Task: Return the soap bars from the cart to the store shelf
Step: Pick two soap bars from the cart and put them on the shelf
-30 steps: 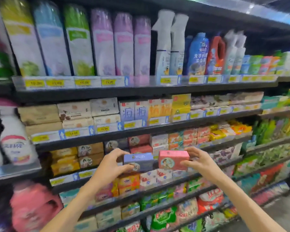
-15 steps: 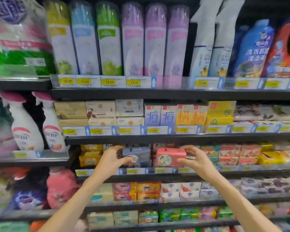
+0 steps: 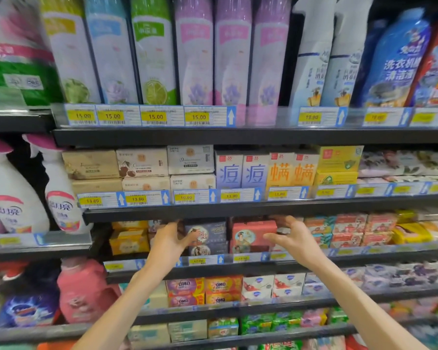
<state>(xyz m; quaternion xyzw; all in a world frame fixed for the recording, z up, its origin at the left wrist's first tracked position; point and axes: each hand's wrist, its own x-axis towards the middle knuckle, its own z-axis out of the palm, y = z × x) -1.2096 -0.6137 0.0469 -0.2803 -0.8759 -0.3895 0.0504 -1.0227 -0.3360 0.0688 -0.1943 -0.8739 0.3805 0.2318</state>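
Observation:
My left hand is shut on a dark blue soap box, thumb on its front face. The box sits on top of another blue box of the same kind, inside the third shelf. My right hand is shut on a red soap box, fingers over its top right corner and thumb at its right side. The red box rests on a matching red box, right of the blue one. Both boxes are tucked under the shelf board above. The cart is out of view.
Yellow soap boxes stand left of my left hand; orange and red soap packs stand right of my right hand. Spray bottles fill the left bay. Boxed soaps line the shelf above, OMO packs the shelf below.
Both hands have pushed the blue and red boxes forward and up into the third shelf, onto the matching stacks. The camera has moved closer to the shelves.

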